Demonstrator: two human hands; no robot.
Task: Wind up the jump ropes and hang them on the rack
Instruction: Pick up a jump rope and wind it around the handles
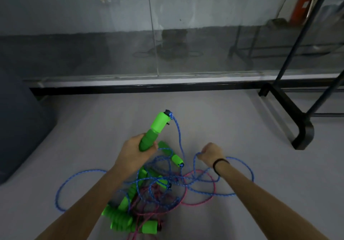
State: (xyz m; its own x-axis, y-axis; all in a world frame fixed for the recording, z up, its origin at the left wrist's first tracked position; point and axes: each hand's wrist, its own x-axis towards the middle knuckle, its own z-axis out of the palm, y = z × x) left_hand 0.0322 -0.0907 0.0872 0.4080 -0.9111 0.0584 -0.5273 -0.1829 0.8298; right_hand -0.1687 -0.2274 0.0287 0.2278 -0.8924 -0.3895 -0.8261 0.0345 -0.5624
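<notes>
My left hand [135, 149] grips a green jump-rope handle [155, 128] that points up and away, lifted above the floor. A blue rope [179, 135] runs from the handle's tip down toward my right hand [211, 154], which is closed in a fist around a loop of that blue rope. Below both hands lies a tangled pile of jump ropes [149, 193]: blue and pink cords with several green handles, one of them [176, 158] just beside my left hand. The black rack [290, 102] stands at the right.
A glass wall with a black bottom rail [149, 87] runs across ahead. A dark blue padded object [20, 124] sits at the left. The floor is pale grey. The rack's curved black foot [303, 133] reaches toward me on the right.
</notes>
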